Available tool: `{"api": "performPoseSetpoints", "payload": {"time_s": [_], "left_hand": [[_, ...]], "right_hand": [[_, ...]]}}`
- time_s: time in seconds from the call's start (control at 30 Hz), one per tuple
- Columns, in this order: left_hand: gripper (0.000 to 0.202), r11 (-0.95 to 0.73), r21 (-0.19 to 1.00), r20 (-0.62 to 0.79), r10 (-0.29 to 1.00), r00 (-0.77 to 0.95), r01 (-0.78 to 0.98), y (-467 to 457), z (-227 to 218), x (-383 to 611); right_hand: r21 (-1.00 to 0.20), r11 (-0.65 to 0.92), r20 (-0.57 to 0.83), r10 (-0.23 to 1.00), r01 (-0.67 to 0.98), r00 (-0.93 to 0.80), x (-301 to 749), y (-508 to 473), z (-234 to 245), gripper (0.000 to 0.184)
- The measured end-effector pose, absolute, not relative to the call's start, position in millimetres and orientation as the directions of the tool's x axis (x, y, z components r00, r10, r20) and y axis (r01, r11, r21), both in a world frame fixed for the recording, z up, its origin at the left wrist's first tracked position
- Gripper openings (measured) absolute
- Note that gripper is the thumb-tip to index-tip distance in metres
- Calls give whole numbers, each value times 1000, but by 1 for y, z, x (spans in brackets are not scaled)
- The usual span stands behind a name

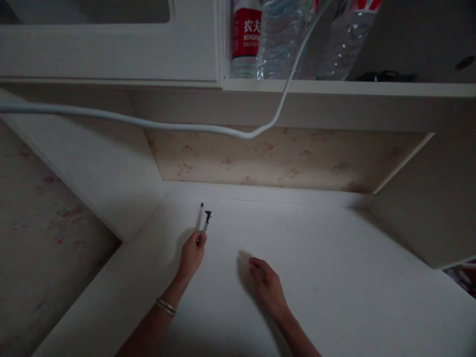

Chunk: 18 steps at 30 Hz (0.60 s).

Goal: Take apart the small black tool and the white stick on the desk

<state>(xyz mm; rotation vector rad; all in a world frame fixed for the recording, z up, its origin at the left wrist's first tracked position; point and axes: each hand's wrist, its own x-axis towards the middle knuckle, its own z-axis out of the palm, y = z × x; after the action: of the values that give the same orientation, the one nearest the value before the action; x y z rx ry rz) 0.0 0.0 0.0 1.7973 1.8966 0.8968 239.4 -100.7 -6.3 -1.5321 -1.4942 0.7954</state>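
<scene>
My left hand is closed around a slim silver stick with a black angled head, which points up and away from me above the white desk. Just beyond those fingers is a thin, pale pen-like stick with a black tip; whether it lies on the desk or is also held, I cannot tell. To the right, my right hand hovers low over the desktop, casting a shadow. Its fingers are loosely curved, and I see nothing in them.
The white desktop meets a wall panel with flowered paper. A white cable hangs across the front of the overhead cabinet. Plastic bottles stand on its open shelf. Side panels border the desk.
</scene>
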Motion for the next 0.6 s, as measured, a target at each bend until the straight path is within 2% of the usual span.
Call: {"api": "performPoseSetpoints", "payload": {"time_s": [0.07, 0.1, 0.17, 0.27, 0.37, 0.6], "left_hand": [[37, -49, 723, 147, 986, -84, 689, -24, -3, 18], [37, -63, 797, 126, 990, -63, 600, -36, -3, 27], [37, -58, 879, 88, 995, -42, 474, -59, -3, 42], [36, -65, 909, 81, 996, -21, 412, -87, 3, 61], [32, -88, 918, 86, 996, 22, 387, -106, 6, 73], [29, -108, 909, 90, 994, 64, 403, -125, 3, 83]], "right_hand": [[-968, -15, 10, 995, 250, 100, 226, -100, -2, 37], [-989, -55, -40, 994, 138, 102, 219, -99, 0, 38], [-993, -110, -113, 988, -29, 103, 208, -98, 5, 41], [-971, -145, -166, 981, -189, 99, 196, -97, 11, 44], [-958, -130, -152, 986, -256, 68, 191, -98, 15, 41], [-946, -142, -174, 981, -293, 86, 192, -107, 16, 38]]}}
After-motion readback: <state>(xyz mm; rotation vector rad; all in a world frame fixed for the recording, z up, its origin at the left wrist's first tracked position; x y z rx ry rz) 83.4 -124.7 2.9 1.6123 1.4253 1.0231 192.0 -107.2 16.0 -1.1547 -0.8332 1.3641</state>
